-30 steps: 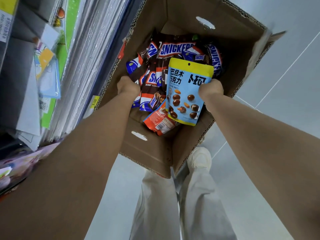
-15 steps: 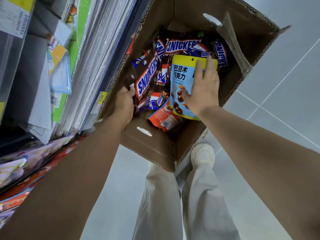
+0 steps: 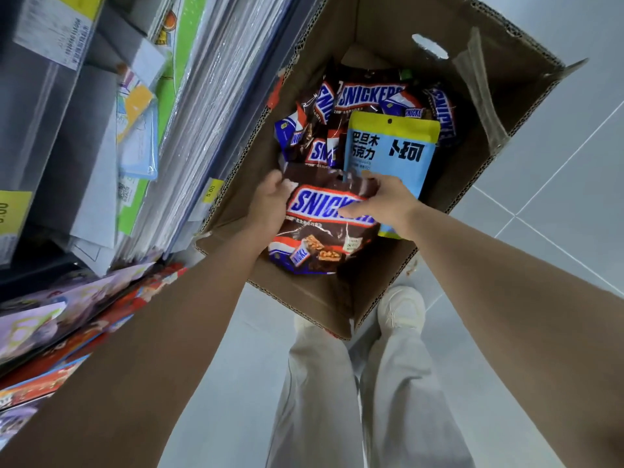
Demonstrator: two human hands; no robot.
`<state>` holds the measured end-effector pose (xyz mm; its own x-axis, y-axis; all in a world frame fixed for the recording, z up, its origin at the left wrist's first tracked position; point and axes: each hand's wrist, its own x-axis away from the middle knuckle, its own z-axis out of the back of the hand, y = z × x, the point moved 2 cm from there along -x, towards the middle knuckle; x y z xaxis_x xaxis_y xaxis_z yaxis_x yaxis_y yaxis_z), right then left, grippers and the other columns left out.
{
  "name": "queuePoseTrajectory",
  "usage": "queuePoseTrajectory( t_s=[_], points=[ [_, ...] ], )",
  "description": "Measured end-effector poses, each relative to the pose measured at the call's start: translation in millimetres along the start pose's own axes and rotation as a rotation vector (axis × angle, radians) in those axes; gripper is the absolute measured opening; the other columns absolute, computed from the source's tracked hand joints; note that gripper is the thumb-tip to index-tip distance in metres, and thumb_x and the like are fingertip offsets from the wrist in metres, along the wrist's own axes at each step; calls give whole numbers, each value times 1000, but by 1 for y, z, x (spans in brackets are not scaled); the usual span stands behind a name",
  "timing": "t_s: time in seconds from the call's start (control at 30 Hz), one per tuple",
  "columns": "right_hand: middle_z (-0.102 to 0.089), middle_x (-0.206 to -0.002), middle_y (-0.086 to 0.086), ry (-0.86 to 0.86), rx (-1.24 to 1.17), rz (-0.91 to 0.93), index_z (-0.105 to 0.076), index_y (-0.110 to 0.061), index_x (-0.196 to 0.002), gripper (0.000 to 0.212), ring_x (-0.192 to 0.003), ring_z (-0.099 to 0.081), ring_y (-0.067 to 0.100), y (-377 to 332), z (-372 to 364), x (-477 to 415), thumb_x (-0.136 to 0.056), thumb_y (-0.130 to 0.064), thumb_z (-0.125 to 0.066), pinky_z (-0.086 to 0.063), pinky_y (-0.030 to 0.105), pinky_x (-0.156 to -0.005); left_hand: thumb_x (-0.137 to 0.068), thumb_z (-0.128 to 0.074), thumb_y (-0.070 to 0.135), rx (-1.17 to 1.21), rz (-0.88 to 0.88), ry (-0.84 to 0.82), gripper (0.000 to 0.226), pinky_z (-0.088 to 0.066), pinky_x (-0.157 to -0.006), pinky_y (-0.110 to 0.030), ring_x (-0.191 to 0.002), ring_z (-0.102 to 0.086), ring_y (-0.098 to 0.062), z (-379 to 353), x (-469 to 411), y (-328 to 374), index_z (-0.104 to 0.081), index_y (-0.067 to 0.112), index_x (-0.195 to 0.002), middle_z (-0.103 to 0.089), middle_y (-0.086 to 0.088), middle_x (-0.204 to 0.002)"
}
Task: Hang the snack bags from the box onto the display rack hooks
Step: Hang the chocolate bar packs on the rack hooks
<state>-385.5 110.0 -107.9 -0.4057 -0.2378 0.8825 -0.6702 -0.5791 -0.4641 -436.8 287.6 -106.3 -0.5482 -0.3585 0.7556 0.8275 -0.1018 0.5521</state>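
Down in the open cardboard box [image 3: 381, 35], both hands on one brown Snickers bag [image 3: 324, 231] at the near end, held just above the pile. Left hand [image 3: 270, 204] clamped on the bag's left edge, fingers curled under and out of sight, thumb on top. Right hand [image 3: 385, 201] gripping the upper right corner, thumb laid across the blue lettering, fingers wrapped behind. Just beyond, touching the right hand, a blue-and-yellow nut pouch [image 3: 391, 146], upright against the heap, hang hole at its top showing. More Snickers bags [image 3: 364, 96] piled deeper at the far end, jumbled and overlapping. Box on the pale tiled floor [image 3: 557, 184], pressed against shelving [image 3: 101, 130] on the left packed with wrapped stationery and a yellow price tag [image 3: 211, 190]. Below the box, light trousers [image 3: 337, 400] and a white shoe [image 3: 401, 309].
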Motion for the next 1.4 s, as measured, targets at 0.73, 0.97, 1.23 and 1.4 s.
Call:
queuePoseTrajectory(
  t_s=[0.73, 0.97, 1.23, 1.4],
  points=[
    [-67, -87, 9, 363, -41, -17, -66, -3, -95, 16, -82, -64, 22, -18, 39, 51, -81, -9, -67, -53, 29, -73, -86, -45, 8, -523, -56, 271, 26, -52, -83, -35, -99, -64, -35, -8, -29, 90, -64, 7, -103, -66, -19, -108],
    [-66, -99, 10, 528, -419, -96, -59, -7, -105, 20, -95, -66, 30, -54, 44, 118, -87, -16, -63, -54, 45, -88, -97, -46, 6, 311, 113, 107, 13, -52, -71, -40, -70, -60, -20, 41, 66, 102, -57, 11, -101, -63, -11, -87],
    [-63, -97, 11, 674, -647, 88, -57, -15, -96, 21, -97, -65, 34, -112, 61, 263, -76, -11, -63, -53, 47, -90, -100, -33, 7, 936, 13, -199, 19, -59, -55, -34, -70, -72, -18, 114, 214, 163, -52, 9, -102, -73, -8, -80],
    [-70, -105, 4, 342, -706, 323, -55, -21, -101, 48, -96, -68, 19, -159, 52, 385, -70, -51, -75, -53, 36, -92, -101, -29, 7, 976, -119, -302, 28, -60, -70, -32, -77, -72, -14, 153, 334, 183, -56, 8, -108, -75, -3, -82]
  ],
)
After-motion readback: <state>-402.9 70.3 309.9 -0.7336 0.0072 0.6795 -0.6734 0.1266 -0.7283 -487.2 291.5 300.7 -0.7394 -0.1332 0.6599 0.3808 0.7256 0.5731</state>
